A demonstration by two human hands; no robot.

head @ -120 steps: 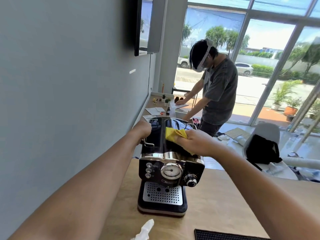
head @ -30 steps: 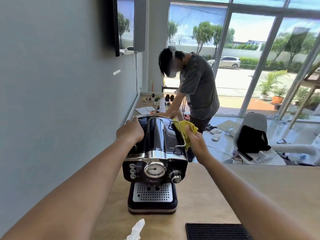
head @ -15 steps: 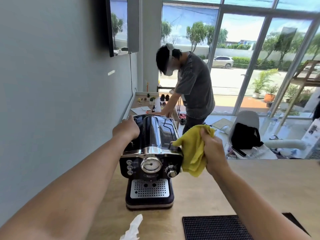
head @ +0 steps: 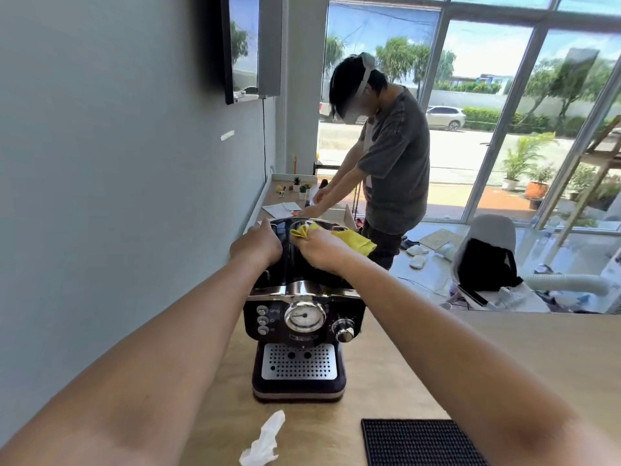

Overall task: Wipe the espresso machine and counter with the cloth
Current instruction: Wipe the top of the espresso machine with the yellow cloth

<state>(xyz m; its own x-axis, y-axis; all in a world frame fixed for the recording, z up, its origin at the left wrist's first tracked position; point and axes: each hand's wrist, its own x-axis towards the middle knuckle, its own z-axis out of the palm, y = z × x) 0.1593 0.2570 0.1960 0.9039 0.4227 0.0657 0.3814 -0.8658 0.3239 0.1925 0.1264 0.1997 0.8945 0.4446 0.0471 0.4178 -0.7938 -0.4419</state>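
Observation:
A black and chrome espresso machine with a round gauge stands on the wooden counter close to the grey wall. On the top of the machine, my right hand grips a yellow cloth bunched in its fingers, and the cloth's loose end trails to the right. My left hand holds the top left edge of the machine, fingers curled over it. The two hands are close together, almost touching.
A crumpled white tissue lies on the counter in front of the machine. A black rubber mat sits at the front right. Another person works at the counter's far end. A grey chair stands beyond the counter.
My right hand has carried the cloth from the machine's right side back up onto its top, near my left hand. My left hand stays on the top left edge.

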